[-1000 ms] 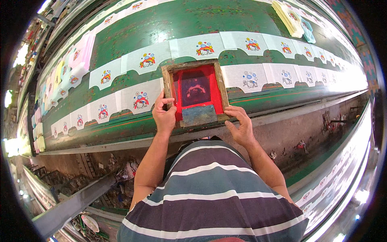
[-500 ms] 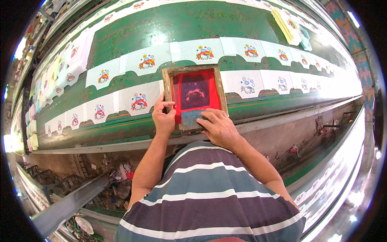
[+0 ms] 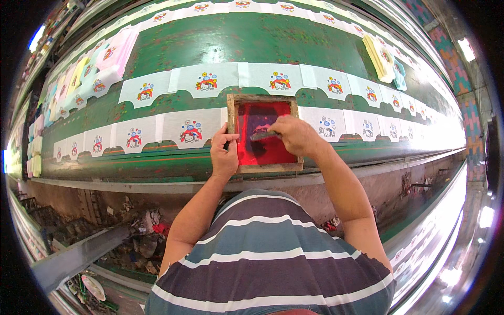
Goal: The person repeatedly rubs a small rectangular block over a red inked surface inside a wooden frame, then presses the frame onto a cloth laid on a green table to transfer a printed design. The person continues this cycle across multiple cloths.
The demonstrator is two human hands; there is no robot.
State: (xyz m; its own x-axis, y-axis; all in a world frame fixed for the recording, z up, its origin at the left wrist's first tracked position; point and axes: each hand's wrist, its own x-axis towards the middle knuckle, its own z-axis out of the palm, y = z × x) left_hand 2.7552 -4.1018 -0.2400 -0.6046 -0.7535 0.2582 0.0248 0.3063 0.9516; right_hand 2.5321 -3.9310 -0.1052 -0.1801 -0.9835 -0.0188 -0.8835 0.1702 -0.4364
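Note:
A wooden-framed printing screen (image 3: 270,168) with red ink on its mesh lies on the near row of white fabric pieces. My left hand (image 3: 224,156) is closed on the frame's left side, its thumb and forefinger close together at the edge. Inside the frame, my right hand (image 3: 298,135) grips a squeegee (image 3: 262,135), with the blade across the middle of the mesh. My fingers cover part of that blade. Left of the screen, a white piece (image 3: 170,128) carries a print with a red arch; the piece to the right (image 3: 340,121) shows mostly blue and outline parts.
The long green table (image 3: 184,52) holds more rows of printed white pieces (image 3: 226,73). Folded pastel fabric stacks (image 3: 118,50) are at the left, and a yellow stack (image 3: 379,60) stands far right. A metal rail (image 3: 131,186) runs along the near edge, beside a littered trough.
My right hand has moved from the screen's near end up to its middle with the squeegee. My left hand stays on the frame's left side. The whole view has shifted slightly.

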